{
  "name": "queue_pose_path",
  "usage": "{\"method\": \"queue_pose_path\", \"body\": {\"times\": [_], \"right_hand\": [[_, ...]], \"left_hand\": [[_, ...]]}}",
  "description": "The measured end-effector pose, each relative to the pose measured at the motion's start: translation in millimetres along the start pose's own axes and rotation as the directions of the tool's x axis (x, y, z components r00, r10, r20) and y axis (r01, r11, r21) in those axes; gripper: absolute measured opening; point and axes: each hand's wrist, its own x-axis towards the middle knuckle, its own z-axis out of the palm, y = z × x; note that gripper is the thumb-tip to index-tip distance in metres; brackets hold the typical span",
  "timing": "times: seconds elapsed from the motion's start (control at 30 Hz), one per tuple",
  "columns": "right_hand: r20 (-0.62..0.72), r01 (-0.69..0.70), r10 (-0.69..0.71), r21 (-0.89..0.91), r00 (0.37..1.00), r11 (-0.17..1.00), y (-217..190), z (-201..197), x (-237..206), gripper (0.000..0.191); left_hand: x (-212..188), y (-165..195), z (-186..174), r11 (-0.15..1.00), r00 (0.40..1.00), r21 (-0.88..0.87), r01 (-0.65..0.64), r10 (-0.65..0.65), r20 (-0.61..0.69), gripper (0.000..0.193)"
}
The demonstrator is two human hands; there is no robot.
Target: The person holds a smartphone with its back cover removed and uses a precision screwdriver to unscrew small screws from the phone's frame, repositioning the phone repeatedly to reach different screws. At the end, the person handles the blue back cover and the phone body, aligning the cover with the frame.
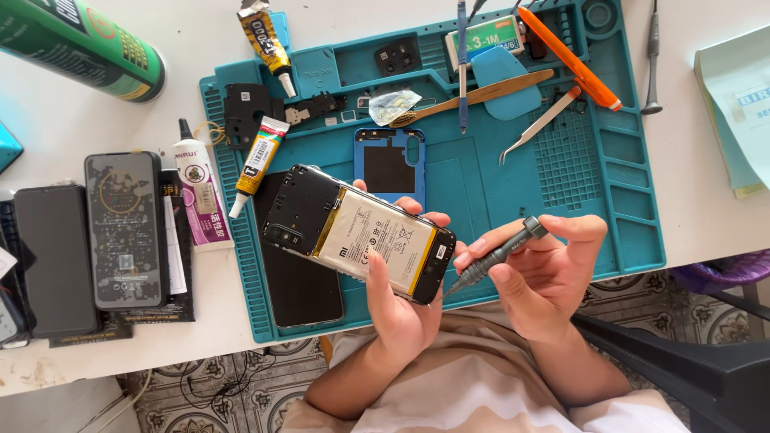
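Head view: left hand (401, 309) grips the opened phone (358, 233) at the mat's (634, 200) six o'clock edge; right hand (541, 277), at three o'clock of it, pinches a grey screwdriver (496, 256), tip at the phone's corner.

Bare mat (473, 200) lies between blue back cover (389, 167) and tweezers (539, 125).

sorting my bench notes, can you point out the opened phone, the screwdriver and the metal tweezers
opened phone (361, 234): head view, on its exposed battery.
screwdriver (499, 252): head view, on the grey handle, mid-shaft.
metal tweezers (539, 124): head view, midway along the arms, lying on the blue mat.
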Motion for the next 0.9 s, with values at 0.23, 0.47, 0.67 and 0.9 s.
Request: {"method": "queue_pose_path", "body": {"times": [0.23,0.47,0.67,0.9], "right_hand": [[-0.006,-0.002,0.002,-0.018,1.000,1.000,0.0,0.8,-1.8,0.052],[-0.022,0.002,-0.003,-0.043,1.000,0.999,-0.9,1.9,-1.0,0.052],[-0.158,0.071,-0.070,0.002,0.985,0.997,3.5,4.4,-1.7,0.047],[-0.411,0.260,-0.307,-0.168,0.858,0.951,3.3,-4.6,4.6,0.047]], "left_hand": [[0.4,0.7,2.0,0.999,1.000,0.045,0.001,-0.001,-0.007,0.076],[0.9,2.1,3.8,0.999,1.000,0.050,-0.003,0.003,-0.001,0.076],[1.4,2.2,2.4,0.997,1.000,0.079,-0.009,0.009,-0.005,0.084],[-1.4,9.8,-2.4,0.986,0.985,0.146,0.084,-0.104,0.139,0.066]]}}
